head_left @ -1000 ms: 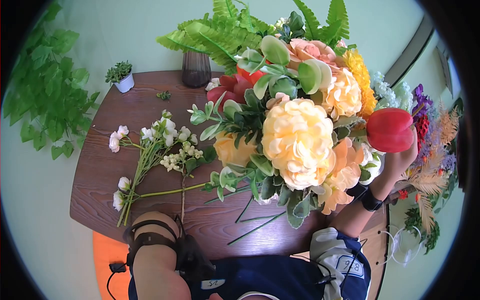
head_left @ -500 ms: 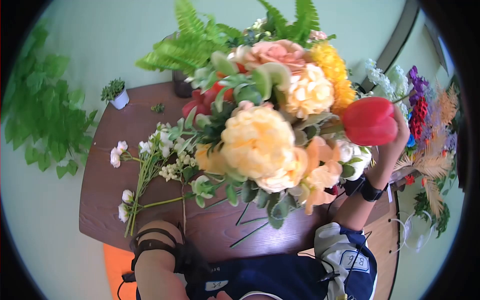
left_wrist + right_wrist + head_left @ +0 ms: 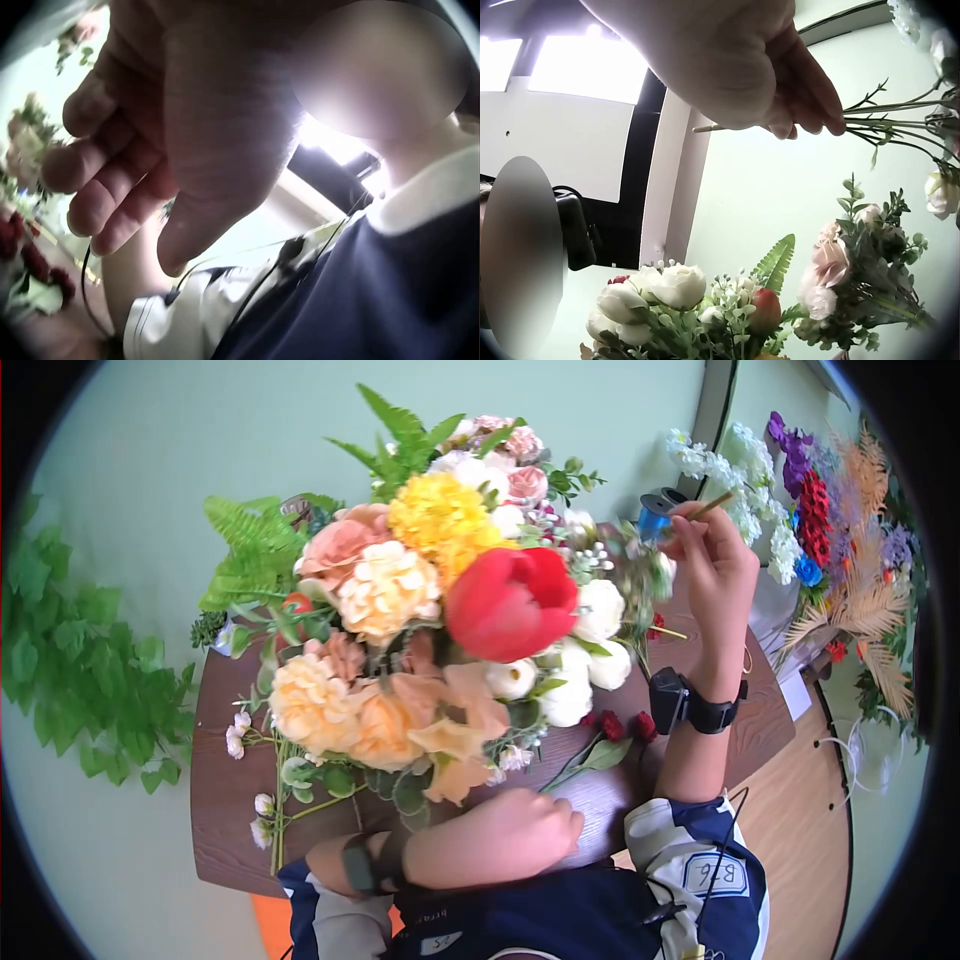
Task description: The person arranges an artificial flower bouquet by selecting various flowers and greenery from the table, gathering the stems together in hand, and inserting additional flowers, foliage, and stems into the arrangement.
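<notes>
A large mixed bouquet with a red tulip (image 3: 512, 605), a yellow bloom (image 3: 445, 518) and peach flowers (image 3: 385, 725) fills the middle of the head view. Right of it, my raised right hand (image 3: 715, 575) pinches a bunch of thin green stems (image 3: 889, 122) with white flowers (image 3: 941, 193) at the far end. A cut stem end (image 3: 715, 503) pokes out past the fingers. My left hand (image 3: 515, 830) hovers by the table's near edge, below the bouquet. Its fingers (image 3: 112, 187) hang loosely curled with nothing between them.
White flower sprigs (image 3: 237, 735) lie on the brown table (image 3: 230, 840) at left. Small dark red flowers (image 3: 612, 725) with leaves lie front right. A blue spool (image 3: 655, 515) stands at the back. More flowers (image 3: 815, 520) fill the far right; ivy (image 3: 100, 690) hangs at left.
My left arm has swung in across the table's front. The right hand has risen and moved left with its stems, now plainly seen beyond the tulip. The head view has shifted right.
</notes>
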`<state>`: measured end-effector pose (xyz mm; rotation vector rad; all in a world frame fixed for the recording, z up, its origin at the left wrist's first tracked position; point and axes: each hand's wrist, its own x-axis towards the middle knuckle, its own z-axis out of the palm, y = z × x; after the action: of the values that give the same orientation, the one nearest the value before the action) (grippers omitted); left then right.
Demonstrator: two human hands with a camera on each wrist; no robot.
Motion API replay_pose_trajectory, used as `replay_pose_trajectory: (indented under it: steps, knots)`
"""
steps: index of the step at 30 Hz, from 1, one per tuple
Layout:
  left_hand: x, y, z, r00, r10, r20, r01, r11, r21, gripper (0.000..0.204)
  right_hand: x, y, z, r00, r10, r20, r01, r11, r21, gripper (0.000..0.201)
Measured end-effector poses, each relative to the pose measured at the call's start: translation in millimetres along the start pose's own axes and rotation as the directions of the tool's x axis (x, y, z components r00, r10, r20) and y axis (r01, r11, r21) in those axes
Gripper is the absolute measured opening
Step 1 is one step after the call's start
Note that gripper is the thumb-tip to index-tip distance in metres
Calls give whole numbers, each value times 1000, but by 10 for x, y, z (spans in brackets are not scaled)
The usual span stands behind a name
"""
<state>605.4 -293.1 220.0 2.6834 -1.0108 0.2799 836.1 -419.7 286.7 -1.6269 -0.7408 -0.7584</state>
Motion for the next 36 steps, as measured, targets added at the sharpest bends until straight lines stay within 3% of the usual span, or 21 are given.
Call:
replay_pose_trajectory:
  steps: [1,2,4,6,8,10,12,15,16,18,20,22,24,26,27,28,30,33,34,35,36]
  knots:
    - [63,-35,169,992,-23,126,25,1000,-16,30,7,-7,-23,998,-16,61,18,999,-31,7]
    - [123,-81,311,991,-20,136,23,1000,-21,30,10,41,-4,998,-5,57,7,999,-33,7]
    - [204,-187,550,979,-165,121,171,984,-44,31,21,140,74,990,-56,131,40,992,123,10]
    - [200,-352,713,968,-229,102,230,973,8,36,14,105,111,977,-34,211,12,994,108,11]
    - [201,-454,751,954,-288,78,284,957,63,43,25,186,160,953,-133,274,138,990,2,12]
    - [207,-541,694,895,-444,-44,438,893,-107,54,12,294,213,896,-206,393,227,974,-7,17]
    - [229,-556,627,876,-482,-11,473,865,-169,53,-46,453,280,796,-108,596,214,971,-111,17]
    - [223,-603,651,789,-587,-181,578,809,-107,53,-183,518,338,597,118,794,84,974,-209,25]
    - [207,-609,680,788,-588,-182,580,808,-102,53,-198,472,331,519,166,838,60,971,-230,29]
    - [192,-598,728,749,-663,0,660,745,-100,53,-197,391,309,496,194,846,36,969,-243,34]
    - [182,-602,752,754,-657,13,655,750,-98,52,-204,319,296,468,209,859,22,969,-248,39]
    - [171,-572,733,759,-650,23,649,755,-95,50,-232,263,225,488,209,847,142,939,-314,45]
    - [185,-467,624,765,-643,-36,636,763,-111,47,-234,158,159,497,195,846,196,924,-328,50]
    - [198,-296,434,764,-638,-99,636,770,-57,43,-235,87,122,445,211,870,216,918,-333,53]
    - [193,-210,308,805,-562,-192,562,825,-58,41,-215,-62,69,432,276,859,184,905,-383,55]
    - [182,-123,178,834,-475,-282,483,875,-47,38,-216,-149,25,438,262,860,189,908,-373,55]
    - [80,93,-48,832,-476,-286,513,856,66,36,-246,-279,-38,465,208,860,267,894,-361,54]
    - [-80,321,-409,852,-506,-134,523,836,166,39,-306,-466,-76,515,73,854,317,910,-269,56]
    - [-93,355,-547,770,-634,64,615,766,186,43,-311,-495,-57,536,13,844,340,912,-230,57]
    - [-142,373,-633,638,-728,253,694,685,222,48,-309,-479,-17,467,-17,884,338,927,-161,57]
    - [-261,338,-635,628,-738,247,704,674,223,48,-319,-454,25,459,-29,888,343,928,-147,57]
